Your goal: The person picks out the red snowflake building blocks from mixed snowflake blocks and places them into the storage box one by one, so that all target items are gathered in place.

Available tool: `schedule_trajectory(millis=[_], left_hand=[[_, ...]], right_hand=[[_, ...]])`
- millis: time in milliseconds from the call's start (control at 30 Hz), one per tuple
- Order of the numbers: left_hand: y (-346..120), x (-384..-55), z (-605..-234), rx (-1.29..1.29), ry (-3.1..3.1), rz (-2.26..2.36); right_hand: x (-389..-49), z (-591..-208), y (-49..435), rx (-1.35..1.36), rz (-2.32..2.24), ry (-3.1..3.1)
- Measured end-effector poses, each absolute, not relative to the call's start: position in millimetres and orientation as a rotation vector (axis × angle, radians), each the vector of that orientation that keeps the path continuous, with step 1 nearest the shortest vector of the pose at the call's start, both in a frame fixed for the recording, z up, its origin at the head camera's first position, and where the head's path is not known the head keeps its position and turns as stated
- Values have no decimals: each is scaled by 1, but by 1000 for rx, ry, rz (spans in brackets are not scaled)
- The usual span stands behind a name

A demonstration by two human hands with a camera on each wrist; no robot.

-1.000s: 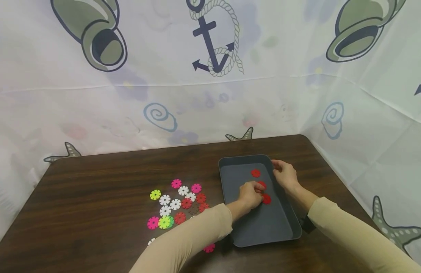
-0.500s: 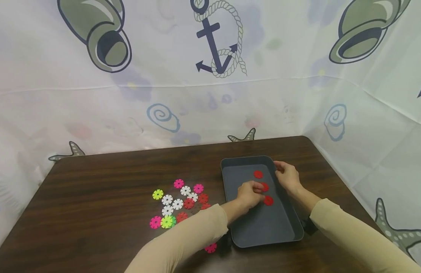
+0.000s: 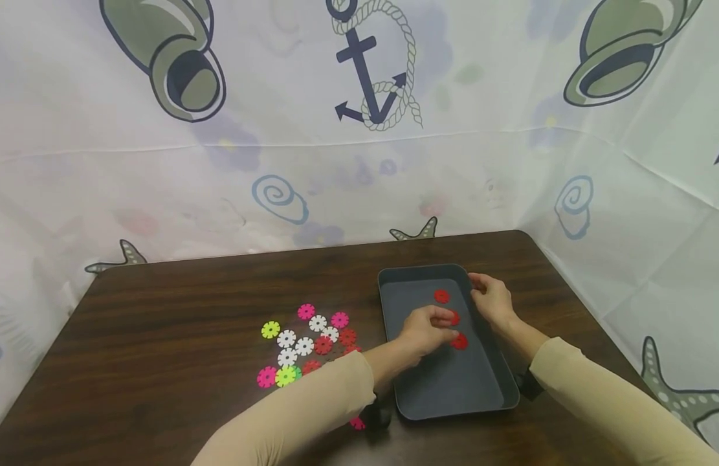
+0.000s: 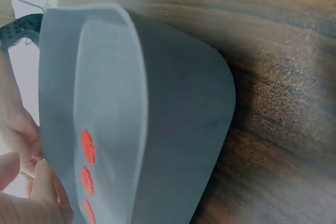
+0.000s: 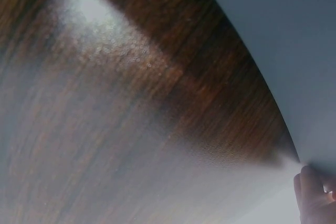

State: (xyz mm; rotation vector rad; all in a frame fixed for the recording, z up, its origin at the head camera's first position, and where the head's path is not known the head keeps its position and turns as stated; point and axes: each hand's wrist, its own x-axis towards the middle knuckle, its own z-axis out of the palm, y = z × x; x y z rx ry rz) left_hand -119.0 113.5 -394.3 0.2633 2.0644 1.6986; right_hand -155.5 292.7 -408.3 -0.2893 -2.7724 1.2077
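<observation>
Thumb and fingers apart, the left hand (image 3: 423, 331) partly hid a red notched disc (image 3: 455, 318) beneath; I couldn't tell whether the right hand (image 3: 492, 300) pinched the grey rectangular tray (image 3: 446, 385)

Left hand (image 3: 427, 329) shifted slightly left, sleeve (image 3: 301, 401) covering more discs (image 3: 310, 366), wrist device (image 3: 376, 415) exposed

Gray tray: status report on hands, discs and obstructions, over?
Left grip over gray tray, by the red discs. Right grip at tray's right rim. Three red discs inside. Left grip partly hides the middle disc in head view.
</observation>
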Motion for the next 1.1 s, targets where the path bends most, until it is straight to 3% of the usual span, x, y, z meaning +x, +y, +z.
schedule_trajectory(millis=[1100], left_hand=[[17, -117, -366, 299, 1872, 1876]], right_hand=[[-155, -409, 294, -271, 1230, -2768]])
